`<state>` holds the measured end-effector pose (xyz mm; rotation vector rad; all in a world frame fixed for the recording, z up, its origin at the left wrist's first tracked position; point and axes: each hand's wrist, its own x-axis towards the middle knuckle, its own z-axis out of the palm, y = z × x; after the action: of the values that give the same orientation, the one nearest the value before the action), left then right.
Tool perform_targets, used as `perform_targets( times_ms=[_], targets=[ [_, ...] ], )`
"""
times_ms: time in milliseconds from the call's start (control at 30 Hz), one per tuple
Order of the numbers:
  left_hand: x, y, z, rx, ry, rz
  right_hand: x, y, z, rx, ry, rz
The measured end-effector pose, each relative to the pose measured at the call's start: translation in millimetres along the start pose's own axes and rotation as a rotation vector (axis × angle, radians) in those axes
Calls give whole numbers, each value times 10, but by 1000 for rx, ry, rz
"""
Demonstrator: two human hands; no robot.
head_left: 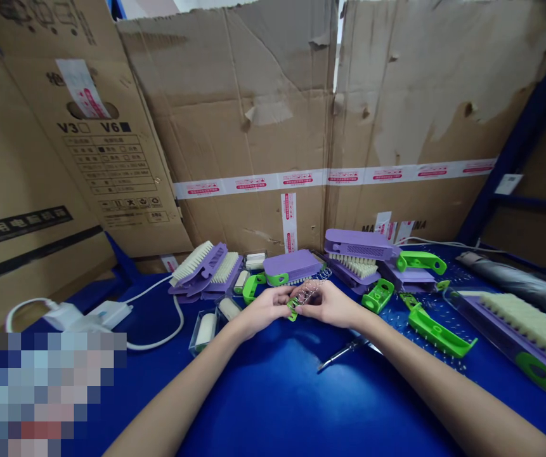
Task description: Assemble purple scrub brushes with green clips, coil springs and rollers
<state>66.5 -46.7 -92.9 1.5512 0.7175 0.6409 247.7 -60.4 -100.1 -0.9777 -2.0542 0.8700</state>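
My left hand (271, 309) is closed on a small green plastic part (292, 311), held above the blue table. A thin metal coil spring (319, 279) rises slantwise from that part, its upper end free. My right hand (330, 304) pinches the spring near its lower end, fingertips close to my left ones. Just beyond the hands lies a purple brush (292, 263) with a green end piece, bristles down. A screwdriver (342, 355) rests on the table, its handle partly behind my right forearm.
Stacked purple brushes (201, 270) stand at the left, more (358, 244) at the right. Green handles (439, 333) lie among scattered screws. A large brush (524, 330) sits far right. Clear boxes (205, 333), a white cable and adapter (106, 314) are left. Cardboard (253, 139) walls the back.
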Motion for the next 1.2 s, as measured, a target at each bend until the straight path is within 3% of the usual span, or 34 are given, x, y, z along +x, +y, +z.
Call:
perform_targets(
  times_ms=[167, 400, 633, 1000, 1200],
  targets=[
    [40, -97, -23, -127, 75, 17, 17, -32, -29, 87, 13, -2],
    [57, -160, -32, -264, 119, 25, 58, 54, 26, 221, 186, 128],
    [29, -135, 5, -163, 172, 77, 67, 28, 142, 465, 169, 206],
    [42, -157, 36, -32, 150, 73, 86, -23, 191, 566, 296, 379],
    [81, -212, 94, 35, 293, 114, 88, -12, 205, 514, 304, 403]
  ],
)
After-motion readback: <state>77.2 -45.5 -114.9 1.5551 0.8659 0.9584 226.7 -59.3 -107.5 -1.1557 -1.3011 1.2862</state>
